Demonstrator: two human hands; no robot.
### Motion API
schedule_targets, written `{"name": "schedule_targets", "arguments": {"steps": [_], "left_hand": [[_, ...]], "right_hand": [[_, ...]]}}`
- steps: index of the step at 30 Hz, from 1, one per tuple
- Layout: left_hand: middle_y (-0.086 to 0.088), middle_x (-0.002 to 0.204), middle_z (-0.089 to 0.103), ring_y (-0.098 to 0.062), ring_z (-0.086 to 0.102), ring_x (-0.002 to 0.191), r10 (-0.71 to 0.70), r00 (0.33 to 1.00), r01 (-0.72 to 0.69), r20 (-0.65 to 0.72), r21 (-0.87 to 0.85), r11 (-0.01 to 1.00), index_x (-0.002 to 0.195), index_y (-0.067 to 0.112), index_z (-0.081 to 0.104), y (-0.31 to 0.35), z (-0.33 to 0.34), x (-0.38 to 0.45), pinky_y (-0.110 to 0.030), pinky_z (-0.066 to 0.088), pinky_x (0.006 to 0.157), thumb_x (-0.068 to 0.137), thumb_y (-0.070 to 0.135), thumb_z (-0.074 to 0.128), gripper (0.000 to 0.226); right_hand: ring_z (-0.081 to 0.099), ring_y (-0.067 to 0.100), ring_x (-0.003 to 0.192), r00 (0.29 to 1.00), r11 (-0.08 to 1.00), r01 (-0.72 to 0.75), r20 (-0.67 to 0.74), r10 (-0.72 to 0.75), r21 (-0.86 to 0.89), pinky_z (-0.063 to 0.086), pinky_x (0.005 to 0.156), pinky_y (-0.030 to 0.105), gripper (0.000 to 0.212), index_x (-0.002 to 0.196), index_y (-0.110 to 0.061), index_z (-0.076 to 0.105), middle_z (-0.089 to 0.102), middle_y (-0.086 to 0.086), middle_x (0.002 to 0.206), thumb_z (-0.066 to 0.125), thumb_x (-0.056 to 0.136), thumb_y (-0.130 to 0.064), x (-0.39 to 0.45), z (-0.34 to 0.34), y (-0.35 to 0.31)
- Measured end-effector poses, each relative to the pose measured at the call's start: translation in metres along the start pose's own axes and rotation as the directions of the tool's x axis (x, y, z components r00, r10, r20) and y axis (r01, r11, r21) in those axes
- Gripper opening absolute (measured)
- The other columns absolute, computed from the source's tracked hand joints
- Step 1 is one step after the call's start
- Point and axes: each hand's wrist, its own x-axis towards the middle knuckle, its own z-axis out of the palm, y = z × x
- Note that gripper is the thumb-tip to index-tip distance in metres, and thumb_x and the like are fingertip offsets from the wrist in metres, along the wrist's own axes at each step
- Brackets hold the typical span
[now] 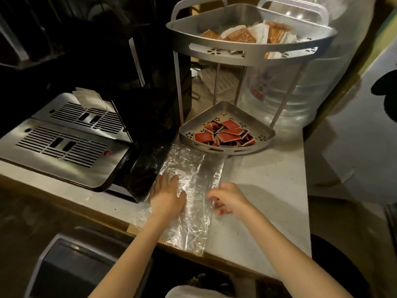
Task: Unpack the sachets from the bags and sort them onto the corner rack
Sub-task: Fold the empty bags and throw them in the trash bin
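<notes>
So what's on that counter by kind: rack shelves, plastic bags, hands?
Corner rack shelves: 2, upper with orange sachets, lower with red sachets
Clear plastic bags: 1, lying flat
Hands: 2, left hand, right hand
Total: 5

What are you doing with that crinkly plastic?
A person is flattening an empty clear plastic bag on the counter. The left hand presses flat on the bag, and the right hand pinches its edge. On the metal corner rack behind, the red sachets lie in the bottom tray and the orange and white sachets in the top tray. No sachets show in the bag, so the unpacking looks about done.
</notes>
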Motion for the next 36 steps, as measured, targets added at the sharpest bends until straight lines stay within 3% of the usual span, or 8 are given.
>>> {"name": "schedule_targets", "arguments": {"steps": [5, 10, 13, 16, 20, 25, 32, 36], "left_hand": [[-0.008, 0.152, 0.019, -0.027, 0.015, 0.141, 0.016, 0.999, -0.012, 0.048, -0.07, 0.997, 0.137, 0.02, 0.032, -0.001, -0.007, 0.003, -0.046, 0.025, 0.112, 0.088, 0.036, 0.048, 0.054], [-0.005, 0.145, 0.032, -0.028, 0.028, 0.133, -0.146, 0.989, 0.129, -0.017, -0.371, 0.92, 0.137, 0.021, 0.033, 0.003, -0.015, 0.004, -0.042, 0.033, 0.105, 0.08, 0.034, 0.063, 0.065], [-0.004, 0.124, 0.052, -0.019, 0.053, 0.111, -0.228, 0.974, 0.167, 0.001, -0.684, 0.71, 0.127, 0.018, 0.041, 0.015, -0.028, 0.004, -0.024, 0.043, 0.087, 0.079, 0.027, 0.069, 0.056], [-0.008, 0.099, 0.065, -0.015, 0.061, 0.077, -0.082, 0.967, 0.253, 0.24, -0.9, 0.354, 0.115, 0.01, 0.056, 0.019, -0.041, 0.004, -0.02, 0.05, 0.065, 0.074, 0.033, 0.069, 0.048], [-0.005, 0.069, 0.059, -0.009, 0.054, 0.052, 0.101, 0.927, 0.335, 0.362, -0.917, 0.216, 0.09, 0.001, 0.062, 0.025, -0.049, 0.004, -0.016, 0.045, 0.045, 0.088, 0.013, 0.052, 0.016], [-0.01, 0.076, 0.074, -0.013, 0.07, 0.063, 0.136, 0.927, 0.316, 0.349, -0.924, 0.213, 0.09, 0.002, 0.057, 0.033, -0.053, 0.003, -0.018, 0.055, 0.053, 0.088, 0.0, 0.05, 0.008], [-0.004, 0.079, 0.074, -0.009, 0.064, 0.057, 0.354, 0.84, 0.287, 0.412, -0.889, 0.356, 0.12, 0.021, 0.056, 0.033, -0.066, -0.001, -0.018, 0.051, 0.048, 0.077, 0.016, 0.066, 0.044], [-0.008, 0.084, 0.074, -0.015, 0.07, 0.069, 0.39, 0.851, 0.276, 0.352, -0.931, 0.237, 0.1, 0.015, 0.072, 0.034, -0.063, -0.002, -0.024, 0.057, 0.058, 0.079, 0.01, 0.056, 0.026]], "right_hand": [[0.058, 0.015, 0.054, 0.992, 0.992, 0.126, -0.03, -0.126, 0.004, 0.05, 0.046, 0.025, 0.02, 0.101, -0.007, 0.058, 0.063, 0.008, 0.08, 0.059, 0.081, -0.002, -0.004, -0.002, 0.006], [0.059, 0.005, 0.052, 0.957, 0.957, 0.29, -0.006, -0.29, 0.027, 0.048, 0.046, 0.018, 0.021, 0.085, -0.022, 0.066, 0.065, 0.002, 0.074, 0.061, 0.082, -0.002, -0.018, -0.027, -0.003], [0.059, 0.009, 0.063, 0.935, 0.935, 0.354, -0.01, -0.354, 0.021, 0.048, 0.053, 0.017, 0.016, 0.085, -0.023, 0.068, 0.065, -0.001, 0.072, 0.063, 0.082, -0.008, -0.025, -0.048, -0.015], [0.061, 0.013, 0.066, 0.931, 0.923, 0.364, -0.036, -0.362, 0.124, 0.051, 0.062, 0.031, 0.016, 0.094, -0.019, 0.069, 0.066, 0.0, 0.073, 0.065, 0.081, -0.009, -0.027, -0.067, -0.023], [0.06, 0.014, 0.069, 0.939, 0.923, 0.344, -0.06, -0.339, 0.172, 0.05, 0.062, 0.032, 0.024, 0.107, -0.014, 0.065, 0.065, 0.001, 0.077, 0.061, 0.084, -0.009, -0.029, -0.085, -0.026], [0.056, 0.013, 0.071, 0.958, 0.957, 0.253, 0.101, -0.268, 0.139, 0.043, 0.043, 0.019, 0.036, 0.1, -0.039, 0.052, 0.062, 0.001, 0.087, 0.057, 0.085, -0.006, -0.037, -0.1, -0.02], [0.066, 0.011, 0.059, 0.943, 0.919, 0.169, 0.214, -0.256, 0.357, 0.053, 0.052, 0.021, 0.036, 0.107, -0.022, 0.064, 0.072, 0.002, 0.074, 0.053, 0.084, 0.004, -0.026, -0.121, -0.006], [0.068, 0.01, 0.052, 0.94, 0.807, 0.082, 0.224, -0.258, 0.585, 0.053, 0.047, 0.017, 0.031, 0.089, -0.009, 0.067, 0.072, 0.003, 0.062, 0.04, 0.09, 0.005, -0.027, -0.122, -0.004]]}}
